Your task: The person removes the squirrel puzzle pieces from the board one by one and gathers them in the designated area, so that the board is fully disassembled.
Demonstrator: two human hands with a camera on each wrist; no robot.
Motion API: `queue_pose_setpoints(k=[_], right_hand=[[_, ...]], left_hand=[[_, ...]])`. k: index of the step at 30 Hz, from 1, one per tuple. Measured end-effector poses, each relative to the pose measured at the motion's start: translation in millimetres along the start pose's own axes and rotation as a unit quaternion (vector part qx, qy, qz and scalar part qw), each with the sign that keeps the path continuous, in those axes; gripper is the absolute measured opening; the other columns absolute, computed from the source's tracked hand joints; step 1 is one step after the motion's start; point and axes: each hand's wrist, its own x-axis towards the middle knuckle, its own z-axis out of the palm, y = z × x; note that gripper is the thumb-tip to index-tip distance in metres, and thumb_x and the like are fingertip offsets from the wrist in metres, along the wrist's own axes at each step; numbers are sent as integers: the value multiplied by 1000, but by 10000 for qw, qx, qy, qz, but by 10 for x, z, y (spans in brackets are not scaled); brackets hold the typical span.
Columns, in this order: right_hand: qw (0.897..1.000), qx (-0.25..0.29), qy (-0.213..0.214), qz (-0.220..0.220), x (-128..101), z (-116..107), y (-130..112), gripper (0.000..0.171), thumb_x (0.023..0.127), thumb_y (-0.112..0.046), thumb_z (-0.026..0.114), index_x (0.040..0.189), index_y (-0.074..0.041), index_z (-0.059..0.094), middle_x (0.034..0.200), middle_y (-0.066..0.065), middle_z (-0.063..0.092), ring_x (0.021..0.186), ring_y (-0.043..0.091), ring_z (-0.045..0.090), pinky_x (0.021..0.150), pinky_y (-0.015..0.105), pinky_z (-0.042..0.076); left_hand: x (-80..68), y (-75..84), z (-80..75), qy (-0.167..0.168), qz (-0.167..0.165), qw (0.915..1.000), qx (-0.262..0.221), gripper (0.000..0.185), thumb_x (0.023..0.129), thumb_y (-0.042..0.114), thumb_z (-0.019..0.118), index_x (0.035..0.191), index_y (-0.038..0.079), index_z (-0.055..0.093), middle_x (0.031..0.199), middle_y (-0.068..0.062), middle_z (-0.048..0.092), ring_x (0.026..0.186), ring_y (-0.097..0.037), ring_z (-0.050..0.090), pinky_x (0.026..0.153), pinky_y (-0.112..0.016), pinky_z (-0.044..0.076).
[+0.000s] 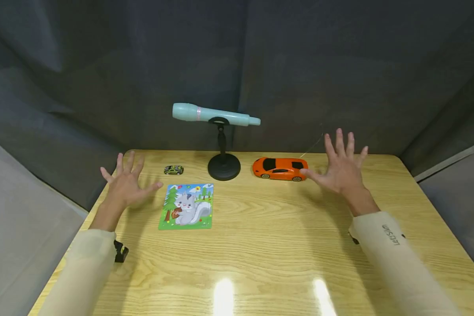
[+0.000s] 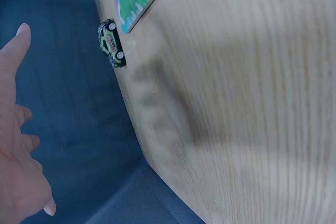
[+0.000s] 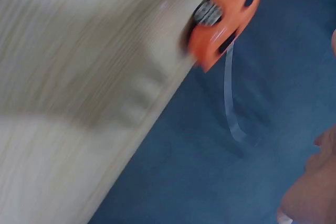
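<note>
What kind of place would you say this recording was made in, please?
Probably a small curtained recording booth, not a home: dark grey fabric walls in a wooden table on three sides, and only a few props sit on it, such as a microphone on a stand and an orange toy car.

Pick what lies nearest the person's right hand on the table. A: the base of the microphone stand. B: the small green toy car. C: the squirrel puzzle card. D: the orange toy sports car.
D: in the head view the right hand hovers open with its thumb tip right at the rear of the orange toy sports car; whether they touch cannot be told.
</note>
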Motion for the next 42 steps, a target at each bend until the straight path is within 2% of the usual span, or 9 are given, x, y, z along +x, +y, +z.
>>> queue_pose_setpoints(k=[3, 8, 12, 17, 24, 27, 30, 35, 42], right_hand=[[9996, -9, 26, -296, 27, 24, -296, 114, 74, -82, 46, 153, -21, -9, 155, 3, -28, 144, 36, -22, 105, 74, -9], [9952, 181, -41, -958, 42, 104, -787, 111, 74, -80, 49, 154, -21, -2, 159, 4, -19, 148, 34, -12, 111, 68, -3], [9883, 391, -278, -1451, 22, 187, -1180, 108, 76, -76, 52, 154, -17, 6, 161, 7, -10, 149, 33, -4, 115, 62, 0], [9777, 415, -601, -1970, -45, 364, -1595, 105, 79, -73, 52, 153, -9, 13, 161, 11, -4, 149, 33, 1, 117, 59, 8], [9601, 652, -1610, -2190, -140, 653, -2074, 100, 83, -69, 51, 153, -9, 12, 161, 9, 4, 149, 27, 5, 119, 51, 11], [9504, 659, -2094, -2203, -177, 768, -2237, 97, 85, -67, 51, 153, -9, 13, 161, 8, 7, 150, 25, 5, 120, 47, 12], [9429, 636, -2382, -2240, -205, 883, -2367, 94, 87, -65, 49, 153, -9, 14, 161, 7, 9, 150, 23, 5, 120, 46, 12], [9369, 602, -2623, -2232, -227, 970, -2490, 87, 88, -64, 48, 152, -12, 20, 160, 6, 15, 149, 23, 9, 120, 45, 13], [9334, 63, -2808, -2232, -226, 930, -2527, 84, 87, -63, 52, 151, -14, 27, 159, 4, 21, 148, 24, 14, 120, 43, 15]], left_hand=[[-24, 41, 33, -77, 114, 9999, 56, 99, 82, 74, 45, 154, 15, 10, 160, -17, -2, 144, -43, -16, 94, -81, -12], [-52, 115, 95, -204, 403, 9987, 239, 99, 81, 75, 46, 153, 14, 17, 161, -15, 3, 145, -39, -15, 96, -78, -18], [-88, 176, 169, -402, 678, 9960, 409, 99, 81, 75, 46, 153, 14, 17, 161, -13, 0, 146, -37, -14, 97, -78, -17], [-135, 261, 282, -621, 942, 9933, 234, 96, 81, 68, 54, 152, 13, 20, 161, -13, 5, 147, -38, -6, 99, -78, -11], [-171, 318, 429, -862, 993, 9913, -78, 97, 79, 69, 58, 150, 11, 27, 160, -13, 14, 147, -37, 12, 105, -75, 3], [-188, 336, 474, -1152, 954, 9887, -131, 98, 80, 68, 57, 151, 8, 25, 160, -13, 15, 147, -35, 14, 108, -72, 7], [-206, 344, 501, -1340, 1004, 9858, -89, 97, 82, 65, 58, 150, 4, 25, 158, -15, 18, 145, -36, 18, 108, -71, 13], [-244, 351, 526, -1394, 1101, 9840, -103, 92, 83, 59, 62, 148, 2, 30, 155, -18, 26, 144, -37, 23, 106, -71, 19], [-294, 382, 556, -1479, 1214, 9815, -26, 88, 82, 58, 63, 144, 0, 37, 152, -19, 32, 142, -38, 25, 105, -70, 22]])
